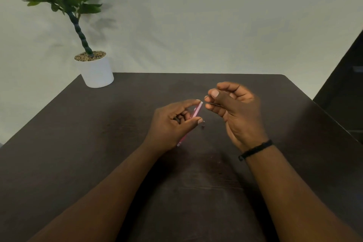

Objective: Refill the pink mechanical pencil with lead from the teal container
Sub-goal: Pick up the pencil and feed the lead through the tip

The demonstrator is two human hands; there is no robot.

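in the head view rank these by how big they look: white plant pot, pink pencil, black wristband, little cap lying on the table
1. white plant pot, though it is the farthest away
2. pink pencil, partly hidden in the left hand
3. black wristband, close to the pencil's visible part, so unsure
4. small cap on the table

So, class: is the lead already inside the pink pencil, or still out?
Out: right hand pinches the lead beside the pink pencil.
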